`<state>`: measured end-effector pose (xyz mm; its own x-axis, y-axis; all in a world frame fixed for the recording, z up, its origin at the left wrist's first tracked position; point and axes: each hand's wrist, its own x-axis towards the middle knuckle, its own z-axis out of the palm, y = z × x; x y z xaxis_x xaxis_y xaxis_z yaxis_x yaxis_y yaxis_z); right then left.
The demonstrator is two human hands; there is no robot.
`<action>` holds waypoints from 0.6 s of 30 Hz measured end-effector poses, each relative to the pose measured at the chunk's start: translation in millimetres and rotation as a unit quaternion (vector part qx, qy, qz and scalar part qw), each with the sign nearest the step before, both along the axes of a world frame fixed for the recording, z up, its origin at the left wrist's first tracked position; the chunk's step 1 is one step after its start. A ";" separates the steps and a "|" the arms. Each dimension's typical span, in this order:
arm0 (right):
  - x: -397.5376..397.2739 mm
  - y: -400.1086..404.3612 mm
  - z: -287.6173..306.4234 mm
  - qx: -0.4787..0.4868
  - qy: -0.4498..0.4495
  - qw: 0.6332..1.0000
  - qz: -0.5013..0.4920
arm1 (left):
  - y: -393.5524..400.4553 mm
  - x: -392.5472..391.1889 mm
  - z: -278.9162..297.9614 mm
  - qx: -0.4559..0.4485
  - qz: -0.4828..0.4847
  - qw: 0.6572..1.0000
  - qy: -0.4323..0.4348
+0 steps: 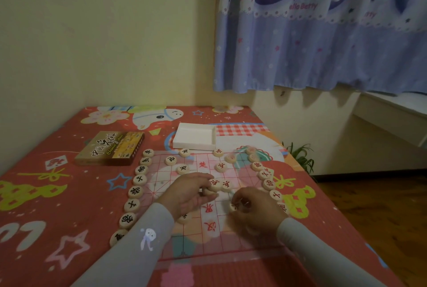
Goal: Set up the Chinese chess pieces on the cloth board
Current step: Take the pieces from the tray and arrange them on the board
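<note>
A thin, see-through cloth board (pixel 208 235) with a red grid lies on the red patterned surface. Round wooden chess pieces line its left edge with black characters (pixel 135 192) and its right edge with red characters (pixel 268 183). More pieces (pixel 220 167) sit scattered on the board's far half. My left hand (pixel 191 193) is over the board's middle, fingers closed on a piece (pixel 209 192). My right hand (pixel 256 208) is just right of it, pinching a red-marked piece (pixel 233 207) low over the board.
A white open box tray (pixel 196 137) stands just beyond the board. The brown chess box lid (pixel 111 149) lies at the far left. A wall and a blue curtain (pixel 323 32) rise behind. The surface drops off at the right to a wooden floor.
</note>
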<state>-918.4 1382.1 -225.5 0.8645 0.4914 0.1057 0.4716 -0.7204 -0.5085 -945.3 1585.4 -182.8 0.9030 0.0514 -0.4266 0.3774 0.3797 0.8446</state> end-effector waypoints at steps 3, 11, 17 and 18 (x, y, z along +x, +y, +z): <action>-5.5 4.9 -3.6 -0.016 -0.009 1.000 0.017 | -1.7 -2.5 -0.5 0.004 -0.006 1.000 0.005; -8.8 7.3 14.8 0.147 0.049 0.988 -0.017 | -9.2 -10.4 -1.3 0.057 -0.061 0.997 0.007; -15.5 6.2 17.4 0.137 0.004 0.990 0.019 | -19.1 -18.8 2.4 0.091 -0.131 0.987 -0.007; -17.9 4.7 17.3 0.140 0.003 0.990 0.017 | -20.0 -19.6 2.2 0.090 -0.128 0.988 -0.007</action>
<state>-936.3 1386.9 -208.2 0.8490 0.4724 0.2365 0.4894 -0.5348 -0.6888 -964.9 1565.5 -180.6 0.9021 -0.1053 -0.4185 0.4292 0.1172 0.8956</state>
